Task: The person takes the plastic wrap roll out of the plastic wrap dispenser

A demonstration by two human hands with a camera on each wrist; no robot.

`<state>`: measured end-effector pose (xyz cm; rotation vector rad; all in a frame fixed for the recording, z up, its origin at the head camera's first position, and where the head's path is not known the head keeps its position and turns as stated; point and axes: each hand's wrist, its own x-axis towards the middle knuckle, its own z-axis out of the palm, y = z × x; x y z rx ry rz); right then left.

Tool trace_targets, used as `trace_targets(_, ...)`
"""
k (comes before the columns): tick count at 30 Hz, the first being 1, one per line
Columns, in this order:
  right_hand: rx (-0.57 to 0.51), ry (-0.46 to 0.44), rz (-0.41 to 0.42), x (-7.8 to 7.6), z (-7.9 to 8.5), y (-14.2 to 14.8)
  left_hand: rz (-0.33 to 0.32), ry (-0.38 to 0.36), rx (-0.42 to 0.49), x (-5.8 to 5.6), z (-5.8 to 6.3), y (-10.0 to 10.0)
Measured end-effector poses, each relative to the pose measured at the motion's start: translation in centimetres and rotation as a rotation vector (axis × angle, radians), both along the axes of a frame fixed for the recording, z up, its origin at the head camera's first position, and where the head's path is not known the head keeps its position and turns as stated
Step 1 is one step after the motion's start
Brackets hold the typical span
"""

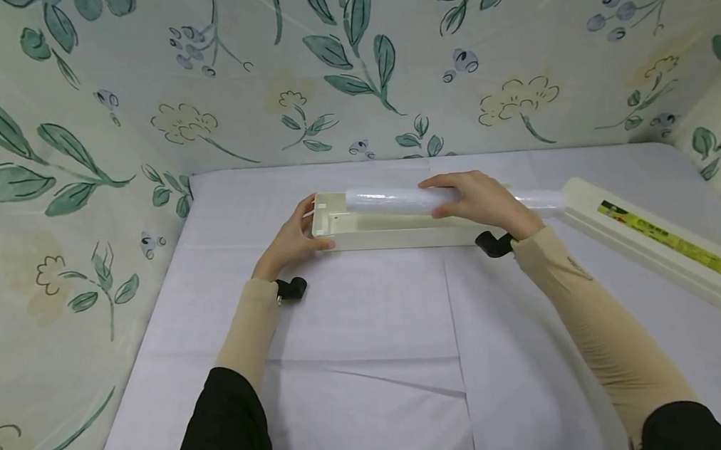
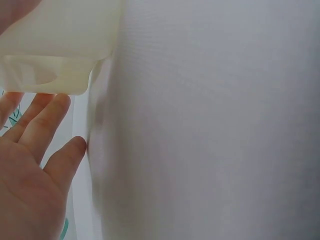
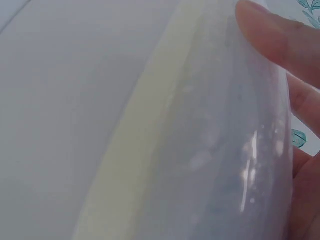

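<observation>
In the head view a long cream plastic tray [image 1: 394,240] lies on the cloth. My left hand [image 1: 291,237] holds its left end, the thumb on the front side and the fingers round the end wall. The left wrist view shows fingertips against that end [image 2: 47,75]. A shiny roll of clear plastic wrap [image 1: 380,201] lies along the tray, partly over its far side. My right hand [image 1: 477,200] grips the roll from above, fingers and thumb on either side. In the right wrist view the glossy roll [image 3: 225,150] fills the palm; the tray's right part is hidden.
A long cream lid-like piece [image 1: 652,249] with a yellow-green label [image 1: 677,244] lies slanted at the right. Clear film [image 1: 541,200] stretches near its left end. White cloth [image 1: 375,395] covers the table; a leaf-patterned sheet [image 1: 384,58] hangs behind it.
</observation>
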<state>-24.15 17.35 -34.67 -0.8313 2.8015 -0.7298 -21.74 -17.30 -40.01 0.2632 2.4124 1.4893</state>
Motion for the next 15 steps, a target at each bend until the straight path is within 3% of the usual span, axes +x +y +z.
trace_targets(11, 0.0, -0.003, -0.04, 0.3, 0.1, 1.6, -0.001, -0.003, -0.004, 0.0, 0.1, 0.1)
trace_targets(15, -0.009, -0.003, -0.057, 0.3, 0.0, 2.2, 0.002, -0.014, 0.033, -1.0, -1.7, -0.4)
